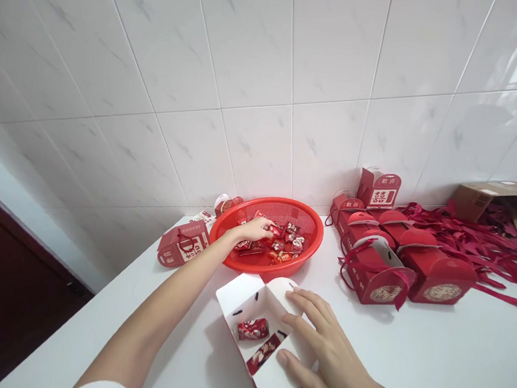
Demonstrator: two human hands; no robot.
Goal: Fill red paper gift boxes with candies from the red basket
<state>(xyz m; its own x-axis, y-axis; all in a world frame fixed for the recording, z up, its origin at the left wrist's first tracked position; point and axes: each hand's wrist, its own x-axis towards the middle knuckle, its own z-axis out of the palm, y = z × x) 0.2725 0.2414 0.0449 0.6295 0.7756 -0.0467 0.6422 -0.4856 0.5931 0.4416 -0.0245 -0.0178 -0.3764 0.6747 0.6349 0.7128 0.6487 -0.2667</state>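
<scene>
My left hand (pixel 259 229) reaches into a red plastic basket (pixel 310 257) that holds several wrapped candies (pixel 297 244). Its fingers are pinched together at a red wrapped candy (pixel 275 231). In front of the basket stands an open gift box (pixel 273 378), white inside, with its flaps spread. Two red-wrapped pieces lie inside: a rounded candy (pixel 253 329) and a flat packet (pixel 264 354). My right hand (pixel 324 340) holds the box by its right side, fingers spread over the flaps and thumb on the near flap.
Several closed red gift boxes (pixel 438 275) are grouped at the right, beside a heap of red ribbons (pixel 455 237) and a cardboard box (pixel 472 202). Another red box (pixel 184 245) lies left of the basket. A tiled wall (pixel 254 139) borders the white table (pixel 452 371).
</scene>
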